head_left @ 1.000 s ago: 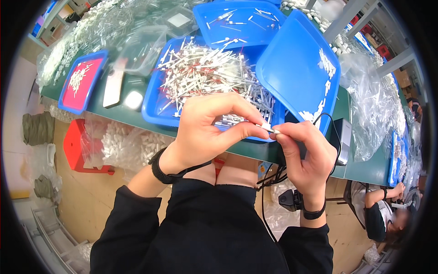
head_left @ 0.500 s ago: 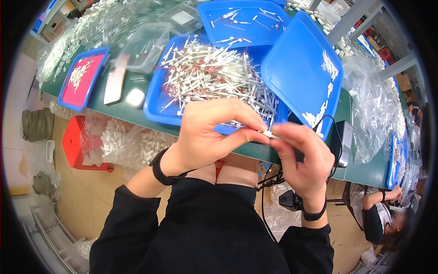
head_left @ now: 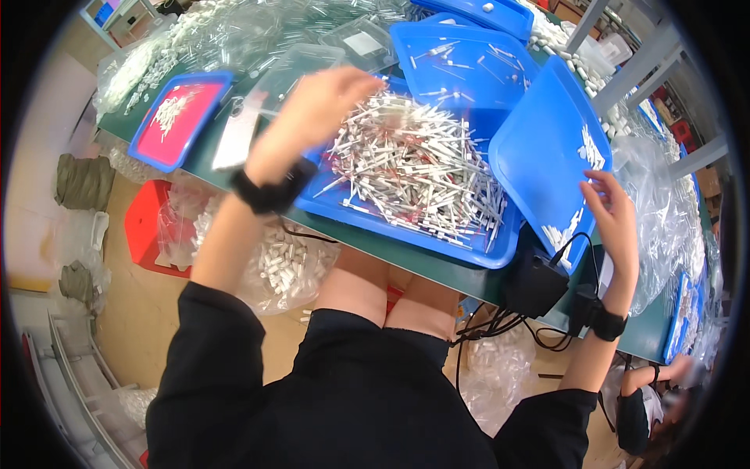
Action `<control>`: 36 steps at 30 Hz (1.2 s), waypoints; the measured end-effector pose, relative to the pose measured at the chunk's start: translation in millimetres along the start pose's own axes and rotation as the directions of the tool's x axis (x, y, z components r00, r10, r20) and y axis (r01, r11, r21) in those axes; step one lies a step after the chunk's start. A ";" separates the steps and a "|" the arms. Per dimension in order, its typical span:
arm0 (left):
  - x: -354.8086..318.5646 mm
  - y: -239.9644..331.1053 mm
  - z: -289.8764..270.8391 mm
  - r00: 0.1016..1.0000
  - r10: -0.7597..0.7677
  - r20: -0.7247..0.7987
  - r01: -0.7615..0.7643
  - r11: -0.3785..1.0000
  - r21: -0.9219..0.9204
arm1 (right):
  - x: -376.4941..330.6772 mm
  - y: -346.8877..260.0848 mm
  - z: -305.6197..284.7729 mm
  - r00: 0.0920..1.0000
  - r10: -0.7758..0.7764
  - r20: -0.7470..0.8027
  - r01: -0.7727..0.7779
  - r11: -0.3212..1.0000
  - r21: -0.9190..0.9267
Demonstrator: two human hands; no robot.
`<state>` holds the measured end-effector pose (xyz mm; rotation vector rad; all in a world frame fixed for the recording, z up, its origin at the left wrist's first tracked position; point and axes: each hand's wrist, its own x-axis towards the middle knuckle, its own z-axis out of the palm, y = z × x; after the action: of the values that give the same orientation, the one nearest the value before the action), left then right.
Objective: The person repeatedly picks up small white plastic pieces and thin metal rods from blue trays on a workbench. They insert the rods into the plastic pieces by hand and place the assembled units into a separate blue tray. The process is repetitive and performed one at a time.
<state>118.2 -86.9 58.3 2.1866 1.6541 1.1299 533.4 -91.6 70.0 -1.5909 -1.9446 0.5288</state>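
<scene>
My left hand (head_left: 332,98) is over the far left edge of a large blue tray, and motion smears its fingers. That tray (head_left: 344,209) holds a heap of thin white sticks (head_left: 422,164) with red bits among them. My right hand (head_left: 613,215) is at the right edge of a tilted blue tray (head_left: 531,148), its thumb and fingers apart and nothing visible between them. Small white cylindrical pieces (head_left: 591,148) lie along that tray's right side, close to my fingertips.
A small blue tray with a red lining (head_left: 148,139) holds white pieces at left, beside a phone (head_left: 236,141). Another blue tray (head_left: 418,59) lies behind the heap. Black cables and a black box (head_left: 535,285) are at the front right edge. A co-worker's arm (head_left: 644,377) shows at lower right.
My hands were together in front of the heap, pinching a small white piece; now they are apart. The left moved up and left, the right moved right to the tilted tray. The view shifted.
</scene>
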 end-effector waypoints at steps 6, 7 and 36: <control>50.1 -135.5 -26.7 0.859 -0.487 0.160 0.369 0.804 0.467 | 7.6 89.8 -4.3 0.997 0.074 0.025 -0.055 0.894 -0.444; 48.5 -145.0 -21.3 0.849 -0.498 0.173 0.362 0.790 0.495 | 6.2 80.9 4.1 0.995 0.101 0.026 -0.076 0.877 -0.475; 12.7 -28.6 -19.8 0.957 -0.070 -0.281 0.027 0.988 -0.154 | -34.3 -7.3 -22.1 0.957 -0.041 -0.288 0.097 0.978 0.184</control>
<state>84.9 -70.9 62.2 1.9537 1.6564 1.5632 546.8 -127.7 85.3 -1.3855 -1.6732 0.4237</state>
